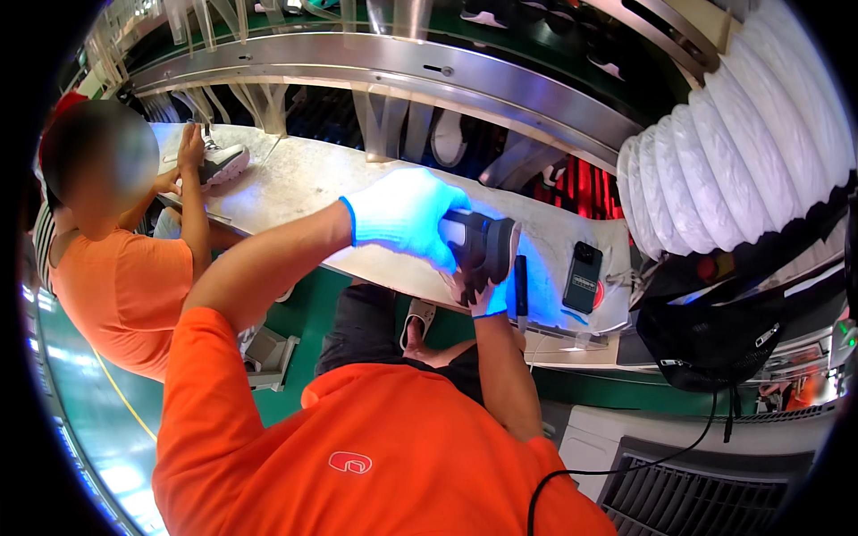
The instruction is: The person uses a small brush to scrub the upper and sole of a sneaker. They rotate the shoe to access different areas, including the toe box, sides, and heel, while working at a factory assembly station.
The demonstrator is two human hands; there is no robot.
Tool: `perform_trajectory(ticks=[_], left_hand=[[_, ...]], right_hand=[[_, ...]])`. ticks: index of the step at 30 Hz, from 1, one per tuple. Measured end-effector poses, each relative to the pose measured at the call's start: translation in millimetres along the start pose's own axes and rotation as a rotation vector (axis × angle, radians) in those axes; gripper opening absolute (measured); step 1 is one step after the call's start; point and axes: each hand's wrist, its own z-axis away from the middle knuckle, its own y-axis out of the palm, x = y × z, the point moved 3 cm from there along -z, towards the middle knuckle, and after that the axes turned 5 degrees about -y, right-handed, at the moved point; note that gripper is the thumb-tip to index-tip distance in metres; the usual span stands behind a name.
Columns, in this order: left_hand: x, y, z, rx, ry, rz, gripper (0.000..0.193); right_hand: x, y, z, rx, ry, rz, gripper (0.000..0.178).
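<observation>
My left hand (407,219), in a white glove lit bright blue, closes round a dark grey shoe (490,250) with a pale sole edge. The shoe is held up over the near edge of the worktable. Against the shoe's near end is my right hand (493,302), also gloved; the shoe hides most of its fingers, and it appears to grip from below. Just right of that hand stands a slim black stick-like thing (521,286), whose kind I cannot make out. Blue light falls on the glove, the shoe and the table around them.
The pale worktable (322,174) curves across in front of me. A dark phone (583,275) lies on its right part. A ribbed white duct (715,161) and a black bag (710,339) are at the right. At left, another person handles a shoe (223,165). Behind runs a metal rail (384,61).
</observation>
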Motion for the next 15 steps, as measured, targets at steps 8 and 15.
perform_trajectory(ticks=[8, 15], left_hand=[[-31, -6, -21, 0.079, -0.115, 0.030, 0.078], [-47, -5, -28, 0.121, -0.131, -0.039, 0.078]], right_hand=[[78, 39, 46, 0.323, -0.365, 0.336, 0.105], [109, 71, 60, 0.502, -0.468, 0.664, 0.131]])
